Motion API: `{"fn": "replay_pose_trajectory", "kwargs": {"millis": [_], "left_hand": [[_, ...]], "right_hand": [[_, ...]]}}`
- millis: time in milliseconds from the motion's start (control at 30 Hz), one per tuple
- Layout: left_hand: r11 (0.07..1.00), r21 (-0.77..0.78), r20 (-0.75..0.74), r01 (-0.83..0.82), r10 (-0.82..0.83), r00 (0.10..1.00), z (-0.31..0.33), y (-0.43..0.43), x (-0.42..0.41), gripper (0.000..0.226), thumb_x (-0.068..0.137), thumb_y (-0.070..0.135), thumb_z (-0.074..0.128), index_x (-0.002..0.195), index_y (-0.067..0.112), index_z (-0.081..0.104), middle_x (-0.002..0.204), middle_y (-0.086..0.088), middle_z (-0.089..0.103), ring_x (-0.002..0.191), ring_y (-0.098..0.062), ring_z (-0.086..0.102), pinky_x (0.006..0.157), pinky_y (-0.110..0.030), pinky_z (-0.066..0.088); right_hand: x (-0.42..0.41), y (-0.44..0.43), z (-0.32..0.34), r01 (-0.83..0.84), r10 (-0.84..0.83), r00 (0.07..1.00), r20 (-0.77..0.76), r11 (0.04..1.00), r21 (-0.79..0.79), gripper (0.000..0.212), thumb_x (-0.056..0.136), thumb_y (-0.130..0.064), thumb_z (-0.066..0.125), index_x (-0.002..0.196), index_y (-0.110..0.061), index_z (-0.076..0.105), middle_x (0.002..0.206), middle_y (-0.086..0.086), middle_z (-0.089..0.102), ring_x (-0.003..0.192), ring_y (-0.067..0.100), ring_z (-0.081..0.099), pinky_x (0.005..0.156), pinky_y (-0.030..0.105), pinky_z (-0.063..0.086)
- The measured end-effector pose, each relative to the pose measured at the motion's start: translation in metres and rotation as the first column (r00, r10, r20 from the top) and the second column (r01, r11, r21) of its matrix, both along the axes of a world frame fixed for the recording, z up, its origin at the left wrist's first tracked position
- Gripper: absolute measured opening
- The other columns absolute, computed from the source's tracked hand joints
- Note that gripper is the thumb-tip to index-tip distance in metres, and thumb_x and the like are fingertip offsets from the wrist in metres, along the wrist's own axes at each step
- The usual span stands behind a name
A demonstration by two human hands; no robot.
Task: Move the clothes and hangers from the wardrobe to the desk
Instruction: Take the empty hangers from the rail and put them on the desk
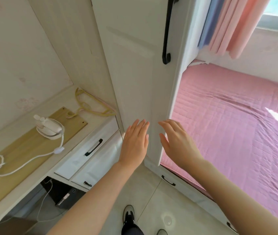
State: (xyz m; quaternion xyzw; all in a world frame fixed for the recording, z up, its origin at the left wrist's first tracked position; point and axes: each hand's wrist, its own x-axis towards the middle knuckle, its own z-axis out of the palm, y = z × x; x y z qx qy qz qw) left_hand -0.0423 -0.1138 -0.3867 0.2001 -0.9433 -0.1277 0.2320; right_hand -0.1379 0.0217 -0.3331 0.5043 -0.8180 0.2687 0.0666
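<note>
Wardrobe door [135,73]: white, with a black handle [167,31] near its free edge.

Left hand [135,141]: fingers straight and together, laid flat against the lower face of the door, holding nothing.

Right hand [177,143]: fingers straight and slightly spread, at the door's free edge, holding nothing. Whether it touches the door cannot be told.

Hangers [92,106]: a small yellow and pink stack lying on the table [97,123], in the far corner against the wardrobe's side panel and well apart from both hands.

Also on the table: a wooden board [24,150] bearing a white iron [49,128], whose cord [33,158] trails in loops toward the near end.

Drawers [84,153] sit below the table.

To the right of the door are a pink bed [236,133] and pink and blue curtains [228,31].
</note>
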Motion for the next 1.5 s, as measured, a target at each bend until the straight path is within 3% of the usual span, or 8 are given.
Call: {"fn": "replay_pose_trajectory", "kwargs": {"millis": [200,333,533,767,1100,1233,1333,1500], "left_hand": [[0.998,-0.003,-0.220,0.057,-0.056,0.974,0.045,-0.013,-0.036,0.035,0.097,0.011,0.043,0.128,0.005,0.056,0.144,-0.008,0.046,0.140,-0.025,0.032,0.113,-0.041,0.030],[0.997,-0.017,-0.330,0.076,-0.077,0.941,0.073,-0.028,-0.058,0.039,0.097,0.006,0.044,0.136,0.005,0.049,0.150,-0.008,0.037,0.143,-0.023,0.026,0.115,-0.038,0.027],[0.979,-0.073,-0.366,0.190,-0.203,0.908,0.079,-0.039,-0.085,0.051,0.099,0.011,0.045,0.147,0.003,0.030,0.156,-0.012,0.025,0.146,-0.027,0.019,0.117,-0.043,0.023],[0.967,-0.097,-0.392,0.237,-0.256,0.884,0.060,-0.048,-0.106,0.057,0.099,0.019,0.047,0.147,0.006,0.020,0.156,-0.017,0.020,0.146,-0.032,0.014,0.114,-0.052,0.024],[0.966,-0.134,-0.442,0.219,-0.257,0.859,0.045,-0.047,-0.136,0.071,0.099,0.020,0.044,0.153,0.021,-0.002,0.156,-0.017,0.014,0.147,-0.035,0.008,0.113,-0.057,0.022],[0.968,-0.153,-0.454,0.198,-0.247,0.856,0.044,-0.045,-0.155,0.068,0.101,0.023,0.041,0.153,0.021,-0.004,0.161,-0.001,-0.004,0.147,-0.033,0.004,0.113,-0.058,0.021],[0.971,-0.167,-0.442,0.168,-0.227,0.868,0.042,-0.044,-0.173,0.068,0.102,0.026,0.041,0.153,0.021,-0.005,0.160,0.002,-0.010,0.147,-0.032,0.003,0.114,-0.057,0.020],[0.978,-0.188,-0.397,0.088,-0.158,0.904,0.038,-0.045,-0.209,0.069,0.102,0.030,0.041,0.152,0.022,-0.005,0.160,-0.001,-0.013,0.148,-0.031,0.001,0.115,-0.056,0.017]], "right_hand": [[-0.029,0.011,0.031,0.099,-0.082,0.984,0.158,0.990,-0.101,0.039,0.096,-0.018,0.049,0.134,-0.011,0.045,0.131,0.006,0.056,0.119,0.023,0.054,0.093,0.036,0.048],[-0.044,0.003,0.048,0.179,-0.135,0.963,0.233,0.967,-0.183,0.037,0.096,-0.018,0.051,0.132,-0.011,0.045,0.127,0.006,0.058,0.114,0.023,0.057,0.090,0.038,0.048],[-0.054,-0.022,0.058,0.188,-0.095,0.920,0.380,0.958,-0.217,0.041,0.096,-0.029,0.053,0.134,-0.019,0.040,0.125,0.001,0.058,0.112,0.018,0.057,0.092,0.038,0.049],[-0.061,-0.039,0.061,0.235,-0.052,0.863,0.503,0.922,-0.308,0.012,0.098,-0.023,0.049,0.110,-0.020,0.048,0.104,-0.010,0.060,0.091,0.001,0.061,0.077,0.022,0.052],[-0.084,-0.038,0.050,0.224,-0.027,0.878,0.478,0.906,-0.359,0.010,0.097,-0.021,0.051,0.105,-0.025,0.045,0.101,-0.013,0.060,0.092,-0.005,0.060,0.069,0.009,0.048],[-0.106,-0.039,0.049,0.237,-0.041,0.875,0.482,0.905,-0.354,0.011,0.096,-0.020,0.052,0.103,-0.026,0.045,0.096,-0.014,0.059,0.089,-0.004,0.059,0.068,0.004,0.043],[-0.129,-0.038,0.048,0.243,-0.046,0.873,0.486,0.905,-0.350,0.010,0.096,-0.021,0.053,0.103,-0.025,0.046,0.096,-0.009,0.061,0.087,0.000,0.060,0.071,0.009,0.045],[-0.175,-0.041,0.048,0.227,-0.006,0.858,0.514,0.901,-0.369,0.012,0.095,-0.023,0.054,0.107,-0.020,0.051,0.098,-0.008,0.063,0.089,0.006,0.062,0.078,0.037,0.055]]}}
